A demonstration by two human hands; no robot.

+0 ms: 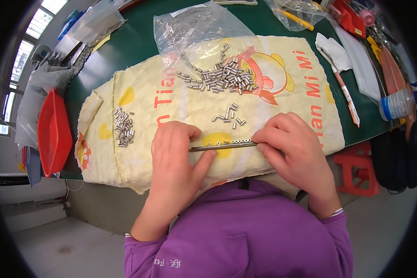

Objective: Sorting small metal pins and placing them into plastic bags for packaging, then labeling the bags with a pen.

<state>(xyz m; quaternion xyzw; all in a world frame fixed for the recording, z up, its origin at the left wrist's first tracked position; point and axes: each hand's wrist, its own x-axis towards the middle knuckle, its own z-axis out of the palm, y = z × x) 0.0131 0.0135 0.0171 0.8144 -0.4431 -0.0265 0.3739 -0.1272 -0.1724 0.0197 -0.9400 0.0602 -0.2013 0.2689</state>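
Observation:
A thin dark metal bar (224, 147) lies crosswise on the yellow printed cloth (148, 92). My left hand (173, 157) closes on its left end, with the thumb along the near side. The right end sits between the thumb and fingers of my right hand (294, 146). Along the bar's far edge small metal sleeves (242, 141) stand in a row, close together near my right fingers and more widely spaced to the left. Just beyond them several loose sleeves (229, 113) are scattered. My fingers hide both ends of the bar.
Farther back a large heap of metal sleeves (231, 76) spreads from a clear plastic bag (194, 28). A smaller pile (123, 127) lies at left, near a red tray (54, 134). At right are a pen (348, 99), a bottle (397, 105) and a red stool (356, 171).

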